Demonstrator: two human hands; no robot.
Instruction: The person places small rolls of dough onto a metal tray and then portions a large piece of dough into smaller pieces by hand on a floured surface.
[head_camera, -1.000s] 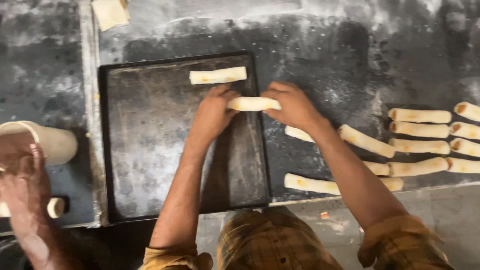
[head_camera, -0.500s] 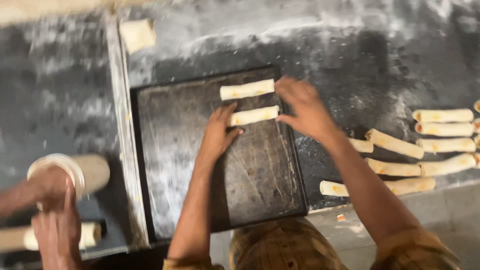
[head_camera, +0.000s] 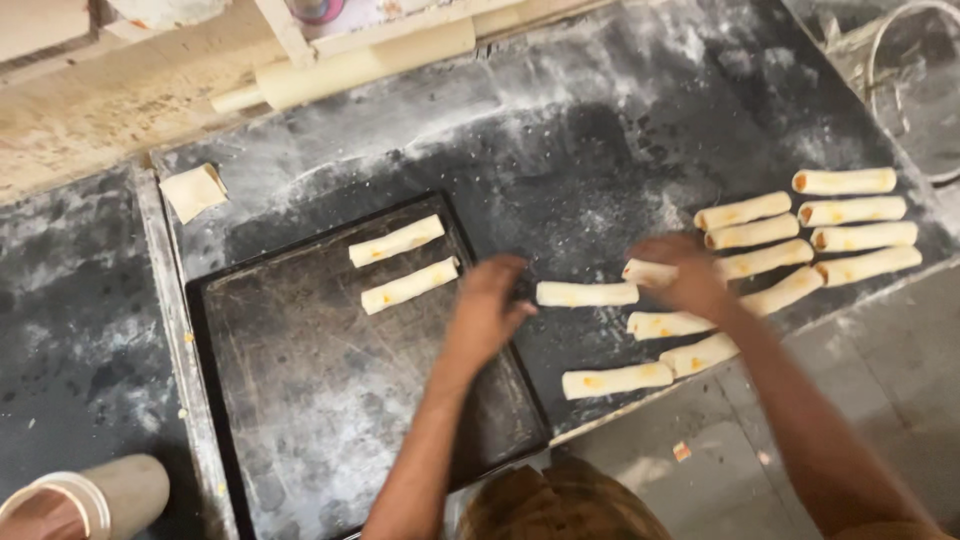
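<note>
Reaching over the floured counter (head_camera: 600, 130), your right hand (head_camera: 680, 275) lies on one roll (head_camera: 645, 271) in the pale group, fingers bent over it, though I cannot tell if it grips; your left hand (head_camera: 490, 305) hovers half open and holds nothing, above the right edge of the dark tray (head_camera: 300, 400); two rolls (head_camera: 396, 241) lie side by side on the tray's far part; another roll (head_camera: 587, 293) lies between your hands.

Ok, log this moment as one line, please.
left hand: open, over tray edge | right hand: on roll on floured counter | tray: two rolls | loose rolls at right
</note>
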